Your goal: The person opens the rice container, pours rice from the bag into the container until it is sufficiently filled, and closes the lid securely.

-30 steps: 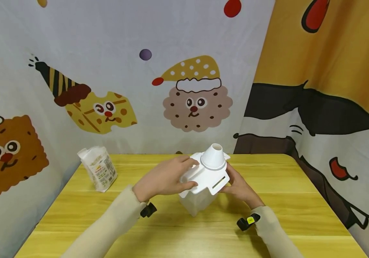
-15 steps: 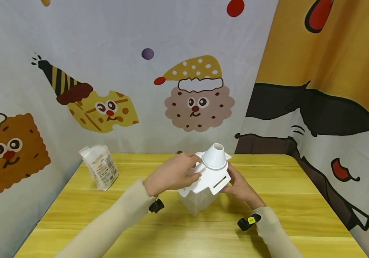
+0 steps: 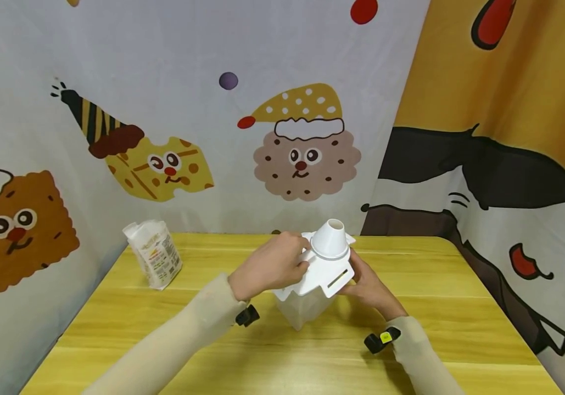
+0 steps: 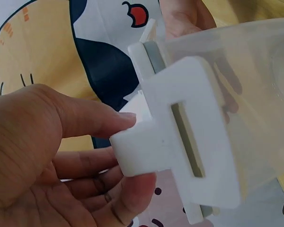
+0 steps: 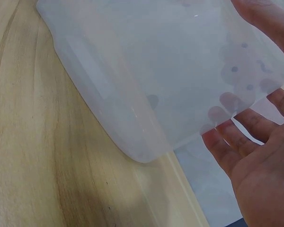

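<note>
Cloudy container (image 3: 303,310) is at the wood tbl (image 3: 242,356), btwn both hands; can't tell if its base sits flat. L hand (image 3: 268,266) pinches white tab (image 4: 138,150) atop container, thumb vs. fingers. R hand (image 3: 368,283) grips container's R side, fingers slightly spread. White cone (image 3: 329,242) tops container's lid (image 3: 314,274); printed pkg (image 3: 157,257) well L of container.

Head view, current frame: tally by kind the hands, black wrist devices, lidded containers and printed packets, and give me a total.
Hands: 2 (left hand, right hand)
Black wrist devices: 2 (left device, right device)
Lidded container: 1
Printed packet: 1
Total: 6
</note>
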Demonstrator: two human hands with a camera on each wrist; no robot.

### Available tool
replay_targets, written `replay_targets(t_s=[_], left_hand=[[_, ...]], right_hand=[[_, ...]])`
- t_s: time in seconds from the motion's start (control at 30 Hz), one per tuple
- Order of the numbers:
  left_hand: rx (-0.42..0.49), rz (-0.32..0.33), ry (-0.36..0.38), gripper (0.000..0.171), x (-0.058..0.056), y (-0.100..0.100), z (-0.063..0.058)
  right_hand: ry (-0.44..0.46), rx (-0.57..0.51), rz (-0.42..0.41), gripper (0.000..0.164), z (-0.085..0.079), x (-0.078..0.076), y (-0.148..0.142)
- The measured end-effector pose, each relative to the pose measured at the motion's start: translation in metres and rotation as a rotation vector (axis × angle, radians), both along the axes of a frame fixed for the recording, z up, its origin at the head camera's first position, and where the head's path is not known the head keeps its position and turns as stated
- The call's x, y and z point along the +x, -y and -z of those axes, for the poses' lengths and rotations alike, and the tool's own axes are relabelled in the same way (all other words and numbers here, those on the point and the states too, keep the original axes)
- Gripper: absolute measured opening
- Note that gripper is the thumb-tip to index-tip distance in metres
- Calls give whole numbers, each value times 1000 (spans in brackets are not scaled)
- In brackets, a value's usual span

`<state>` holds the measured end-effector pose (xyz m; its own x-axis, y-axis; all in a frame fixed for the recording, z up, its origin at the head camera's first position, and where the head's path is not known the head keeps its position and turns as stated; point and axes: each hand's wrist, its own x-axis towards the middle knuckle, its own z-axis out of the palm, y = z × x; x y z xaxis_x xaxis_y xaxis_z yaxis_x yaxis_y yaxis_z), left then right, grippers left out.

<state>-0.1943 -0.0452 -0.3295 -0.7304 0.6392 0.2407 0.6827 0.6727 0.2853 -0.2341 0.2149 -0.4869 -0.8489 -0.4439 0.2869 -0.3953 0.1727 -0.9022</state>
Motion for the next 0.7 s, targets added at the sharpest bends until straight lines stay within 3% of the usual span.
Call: replay_targets(t_s=[0.3,0.7], left_hand=[[9,-31,29,16,1,-3,1],[35,-50,-11,17,1,-5,4]], right_hand=[[3,-2,-6,97,-1,1,0],[19,-6,-11,98,-2,0,-1]])
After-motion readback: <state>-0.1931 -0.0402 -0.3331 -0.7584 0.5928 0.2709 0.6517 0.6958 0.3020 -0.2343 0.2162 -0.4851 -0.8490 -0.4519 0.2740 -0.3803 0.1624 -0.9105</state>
